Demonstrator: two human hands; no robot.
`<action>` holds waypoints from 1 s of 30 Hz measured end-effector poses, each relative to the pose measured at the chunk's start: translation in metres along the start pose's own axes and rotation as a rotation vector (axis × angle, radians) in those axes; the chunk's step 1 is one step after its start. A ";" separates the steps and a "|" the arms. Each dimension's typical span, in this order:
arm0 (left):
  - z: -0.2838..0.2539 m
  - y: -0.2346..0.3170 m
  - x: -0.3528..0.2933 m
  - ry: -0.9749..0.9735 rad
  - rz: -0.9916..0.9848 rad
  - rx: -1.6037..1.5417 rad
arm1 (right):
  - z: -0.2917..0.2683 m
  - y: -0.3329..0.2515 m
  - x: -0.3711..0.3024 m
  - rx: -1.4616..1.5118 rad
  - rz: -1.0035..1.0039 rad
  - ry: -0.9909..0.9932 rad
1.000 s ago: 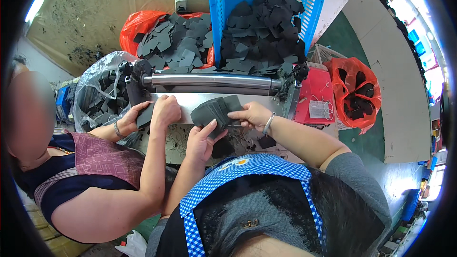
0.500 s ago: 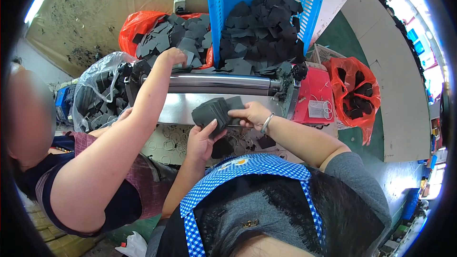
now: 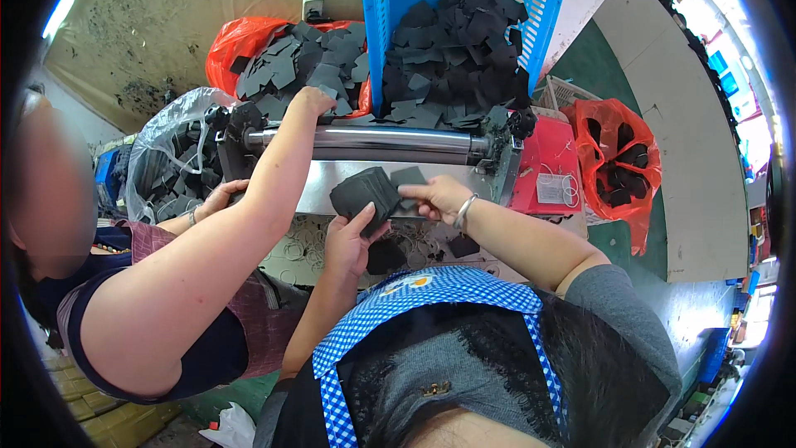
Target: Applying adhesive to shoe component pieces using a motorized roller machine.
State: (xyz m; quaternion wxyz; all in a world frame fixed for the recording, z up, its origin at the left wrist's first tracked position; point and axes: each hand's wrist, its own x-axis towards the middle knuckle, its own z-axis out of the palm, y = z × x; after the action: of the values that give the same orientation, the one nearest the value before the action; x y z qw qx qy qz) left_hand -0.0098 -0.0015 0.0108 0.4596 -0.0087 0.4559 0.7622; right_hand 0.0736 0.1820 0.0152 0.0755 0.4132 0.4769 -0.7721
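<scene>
Left hand, mine (image 3: 348, 242): clamped on black stack (image 3: 363, 196), squarer than a moment ago. Right hand, mine (image 3: 444, 197): pinching dark piece (image 3: 407, 175), possibly several, so seemingly separated.

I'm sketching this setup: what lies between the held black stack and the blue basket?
In the head view, beyond the black stack come a metal plate, dark bar and shiny roller before the basket.

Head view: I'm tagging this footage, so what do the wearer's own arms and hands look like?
The right hand wears no glove; a round silver metal bangle circles its wrist, and that arm has a short grey fabric sleeve. The left hand is gloveless, with no bracelet visible.
</scene>
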 end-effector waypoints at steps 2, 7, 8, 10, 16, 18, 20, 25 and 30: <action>-0.001 0.001 0.001 0.038 0.019 -0.015 | 0.001 -0.005 0.004 0.116 -0.058 0.090; 0.000 0.001 -0.001 -0.007 0.002 -0.011 | 0.007 0.002 -0.002 -0.039 -0.163 -0.120; 0.001 0.001 -0.001 -0.024 -0.005 -0.023 | 0.007 0.005 -0.004 -0.155 -0.137 -0.243; 0.002 0.001 -0.002 -0.031 -0.018 -0.026 | 0.007 0.007 -0.005 -0.133 -0.147 -0.185; 0.000 0.002 -0.001 0.025 0.062 0.007 | 0.002 -0.002 0.007 0.182 -0.122 0.089; -0.002 0.002 -0.001 0.018 0.075 0.025 | 0.002 -0.001 0.006 0.191 -0.198 0.076; -0.002 0.001 0.000 -0.015 0.064 0.048 | 0.005 0.005 0.002 0.002 -0.225 -0.059; 0.000 0.000 -0.001 -0.009 0.028 0.002 | 0.003 0.008 -0.002 -0.146 -0.137 -0.111; 0.001 0.004 -0.002 0.038 0.068 0.005 | -0.001 -0.003 0.006 0.121 -0.042 0.097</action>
State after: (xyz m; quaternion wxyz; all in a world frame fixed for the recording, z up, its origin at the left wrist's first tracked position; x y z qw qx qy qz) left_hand -0.0109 -0.0031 0.0147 0.4245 -0.0064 0.4666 0.7759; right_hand 0.0688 0.1864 0.0122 0.0110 0.4436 0.4412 -0.7800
